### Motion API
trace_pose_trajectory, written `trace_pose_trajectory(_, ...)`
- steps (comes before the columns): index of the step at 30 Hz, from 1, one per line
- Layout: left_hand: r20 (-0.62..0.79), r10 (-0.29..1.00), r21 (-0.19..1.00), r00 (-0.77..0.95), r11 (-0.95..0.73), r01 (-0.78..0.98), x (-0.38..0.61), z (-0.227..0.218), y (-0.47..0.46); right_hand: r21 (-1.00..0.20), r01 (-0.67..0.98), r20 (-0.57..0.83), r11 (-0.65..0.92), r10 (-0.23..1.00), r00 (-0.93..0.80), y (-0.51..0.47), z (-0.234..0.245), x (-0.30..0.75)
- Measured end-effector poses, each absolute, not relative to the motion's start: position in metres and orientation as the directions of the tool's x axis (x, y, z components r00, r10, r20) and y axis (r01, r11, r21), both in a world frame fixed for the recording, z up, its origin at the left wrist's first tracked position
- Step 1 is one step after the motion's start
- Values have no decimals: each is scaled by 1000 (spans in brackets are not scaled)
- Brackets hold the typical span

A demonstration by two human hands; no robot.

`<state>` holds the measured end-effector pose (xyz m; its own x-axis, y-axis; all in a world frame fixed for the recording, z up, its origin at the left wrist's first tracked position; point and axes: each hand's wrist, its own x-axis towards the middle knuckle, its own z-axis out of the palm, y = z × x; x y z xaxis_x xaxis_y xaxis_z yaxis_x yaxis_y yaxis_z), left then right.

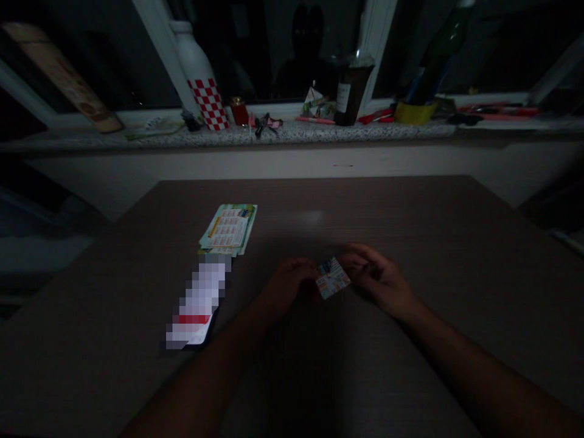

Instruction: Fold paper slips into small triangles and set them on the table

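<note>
A small printed piece of folded paper (333, 278) is held between both my hands just above the brown table (410, 213). My left hand (289, 285) pinches its left edge with curled fingers. My right hand (376, 277) grips its right edge, fingers bent over the top. To the left lies a stack of similar printed paper sheets (229, 229), green-edged with orange print. Nearer me, a phone (196, 304) with a lit screen rests flat on the table.
A stone windowsill runs across the back, holding a white bottle with red checks (201, 79), a small red jar (239, 111), keys (265, 123), a dark bottle (350, 91), a tape roll (414, 112) and pens. The room is dim.
</note>
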<state>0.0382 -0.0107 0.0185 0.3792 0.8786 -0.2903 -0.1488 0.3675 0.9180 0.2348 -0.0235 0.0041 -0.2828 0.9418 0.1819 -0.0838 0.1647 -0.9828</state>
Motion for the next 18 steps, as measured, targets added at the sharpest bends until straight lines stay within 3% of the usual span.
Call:
trace_pose_trajectory(6, -360, 822, 887, 442, 448, -110, 40, 20, -16, -927, 129, 303, 351, 906, -294, -27, 13, 231)
trace_pose_trajectory(10, -351, 845, 926, 404, 376, 18, 41, 21, -16, -866, 206, 397, 455, 877, -269, -26, 17, 233)
trace_pose_trajectory(12, -266, 899, 964, 348, 241, 114, 40, 24, -16, -850, 260, 396, 458, 881, -258, -27, 16, 235)
trace_pose_trajectory(15, -30, 957, 979, 290, -29, 200, 36, 32, -17, -812, 355, 401, 463, 885, -236, -28, 14, 236)
trace_pose_trajectory(18, 61, 947, 973, 314, -127, 194, 34, 39, -21, -787, 399, 417, 471, 882, -218, -29, 13, 237)
